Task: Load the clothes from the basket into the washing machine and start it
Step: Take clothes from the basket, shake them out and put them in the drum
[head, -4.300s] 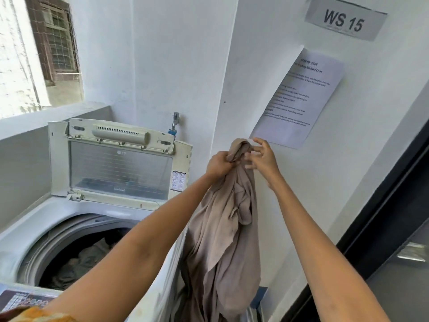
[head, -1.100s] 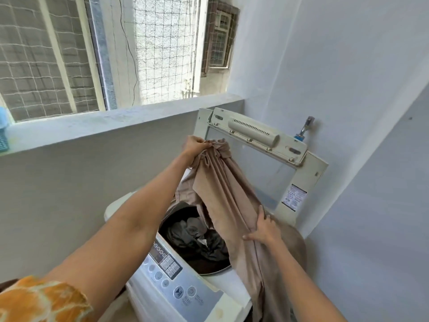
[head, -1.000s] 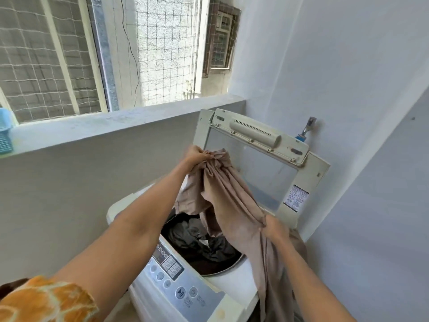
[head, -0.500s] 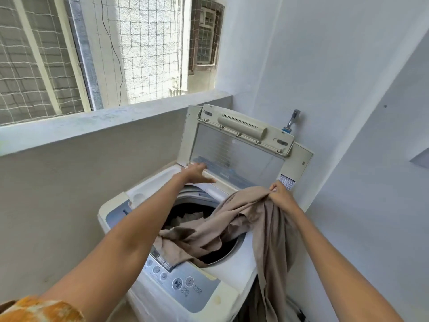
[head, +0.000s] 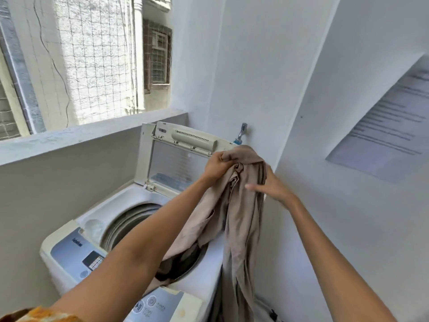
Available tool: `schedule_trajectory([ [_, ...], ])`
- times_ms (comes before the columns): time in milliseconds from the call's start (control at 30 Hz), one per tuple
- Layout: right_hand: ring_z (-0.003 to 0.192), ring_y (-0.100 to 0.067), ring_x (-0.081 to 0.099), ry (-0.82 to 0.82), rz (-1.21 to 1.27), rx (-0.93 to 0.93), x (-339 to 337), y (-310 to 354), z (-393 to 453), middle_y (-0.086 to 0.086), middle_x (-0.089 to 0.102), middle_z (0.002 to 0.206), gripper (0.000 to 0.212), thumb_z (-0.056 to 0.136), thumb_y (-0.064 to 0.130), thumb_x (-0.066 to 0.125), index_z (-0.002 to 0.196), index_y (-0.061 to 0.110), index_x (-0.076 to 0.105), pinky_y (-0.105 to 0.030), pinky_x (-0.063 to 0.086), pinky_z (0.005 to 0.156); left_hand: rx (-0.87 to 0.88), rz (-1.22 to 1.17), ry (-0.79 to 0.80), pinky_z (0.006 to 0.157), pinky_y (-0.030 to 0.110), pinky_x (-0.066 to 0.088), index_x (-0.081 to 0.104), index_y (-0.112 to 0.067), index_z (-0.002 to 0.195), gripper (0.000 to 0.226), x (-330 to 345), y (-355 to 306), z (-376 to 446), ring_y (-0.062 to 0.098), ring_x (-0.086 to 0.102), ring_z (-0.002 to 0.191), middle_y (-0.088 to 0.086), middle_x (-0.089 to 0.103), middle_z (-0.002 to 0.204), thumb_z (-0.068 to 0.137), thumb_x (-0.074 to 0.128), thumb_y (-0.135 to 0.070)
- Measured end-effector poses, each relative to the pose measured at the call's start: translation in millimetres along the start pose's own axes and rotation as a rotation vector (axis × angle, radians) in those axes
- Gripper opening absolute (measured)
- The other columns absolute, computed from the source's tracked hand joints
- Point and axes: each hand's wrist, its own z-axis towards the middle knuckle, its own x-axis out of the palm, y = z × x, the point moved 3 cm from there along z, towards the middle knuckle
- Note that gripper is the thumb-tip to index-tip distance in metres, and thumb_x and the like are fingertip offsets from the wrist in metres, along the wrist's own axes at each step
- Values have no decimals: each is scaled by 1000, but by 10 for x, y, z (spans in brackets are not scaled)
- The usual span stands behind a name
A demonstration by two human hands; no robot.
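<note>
Holding: the left hand (head: 217,167) grips the bunched top of a beige garment (head: 234,205), fingers curled tight into the cloth, raised above the right rear of the washing machine (head: 130,231).
Right hand: the right hand (head: 270,185) lies against the right side of the garment just below the left hand, thumb across the front of the cloth and fingers behind it; I cannot tell how firmly it closes.
Garment: it hangs in long folds; one part trails down into the drum opening (head: 148,238), the other falls outside over the right edge of the machine.
Drum: dark clothes (head: 183,259) lie inside, partly covered by the beige cloth and the left forearm.
Lid: the lid (head: 176,156) stands open and upright at the back of the machine.
Control panel: the control panel (head: 92,259) runs along the front edge, crossed by the left forearm.
Wall: a tap (head: 241,133) sticks out behind the lid; a printed sheet (head: 390,126) is on the wall to the right.
Window: a netted window (head: 81,59) sits above a ledge (head: 76,138) on the left.
Sleeve: an orange patterned sleeve (head: 39,316) shows at the bottom left corner.
</note>
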Motion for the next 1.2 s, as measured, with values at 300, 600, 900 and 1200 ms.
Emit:
schedule_trajectory([
  [300, 117, -23, 55, -14, 63, 359, 784, -1021, -620, -6, 60, 119, 41, 87, 23, 66, 123, 6, 55, -29, 43, 95, 131, -216, -251, 67, 24, 47, 66, -7, 85, 15, -436, -903, 202, 13, 57, 75, 8, 64, 80, 84, 54, 3],
  [600, 100, -23, 62, -532, 246, 97, -137, -20, -80, -13, 68, 108, 28, 85, 10, 57, 110, 7, 68, -38, 48, 85, 109, -134, -540, 65, 26, 46, 65, -14, 83, 4, -1760, -818, 255, 8, 57, 69, 1, 65, 74, 86, 66, -17],
  [900, 88, -18, 62, -573, 561, -20, -71, 508, 217, 6, 69, 87, 32, 79, 2, 44, 86, 20, 69, -26, 51, 76, 70, 71, -443, 71, 21, 48, 65, -6, 108, 29, -2150, -558, 450, 15, 61, 88, 6, 67, 97, 88, 64, -27],
  [1200, 81, -4, 66, -431, 521, 4, 421, 604, 292, 13, 73, 75, 43, 81, -5, 30, 83, 14, 69, -12, 51, 71, -551, 424, 125, 78, 30, 39, 52, -2, 120, 43, -2056, 1195, -29, 19, 50, 95, 10, 53, 106, 82, 71, -12],
])
